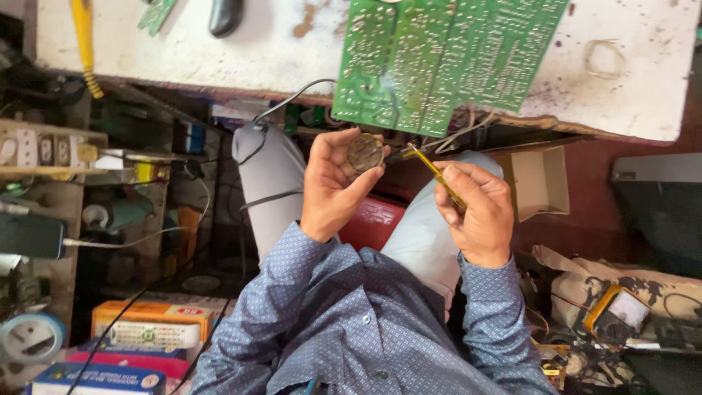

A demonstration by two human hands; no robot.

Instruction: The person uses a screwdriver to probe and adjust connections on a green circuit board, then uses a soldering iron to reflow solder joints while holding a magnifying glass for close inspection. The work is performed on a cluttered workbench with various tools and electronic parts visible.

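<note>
Two hands in my view, both bare, held over the lap below the near edge of the worktop [629, 88]. One round tin [365, 152], one yellow-handled tool [439, 178], one green circuit board [439, 58].

Left hand [333, 186]: grip closed round the tin, fingers and thumb curled about its rim, holding it up face-on to me. Tin is small, flat, dull brownish metal, worn surface; markings too faint for me to make out.

Right hand [479, 216]: grip pinching the tool's handle between thumb and fingers. Handle is slim, translucent yellow. Its dark tip points toward the tin's right side; I cannot tell whether it touches.

Circuit board lies solder-side up on the worktop, overhanging the near edge just above the tin; its top is cut off by the frame. Wires hang beneath it, partly hidden.

One black cable [281, 102] runs over the left knee. One open cardboard box [537, 183] sits right of the right hand. One yellow-cased meter [618, 314] lower right, partly buried in clutter. Shelves at left are too crowded to count.
</note>
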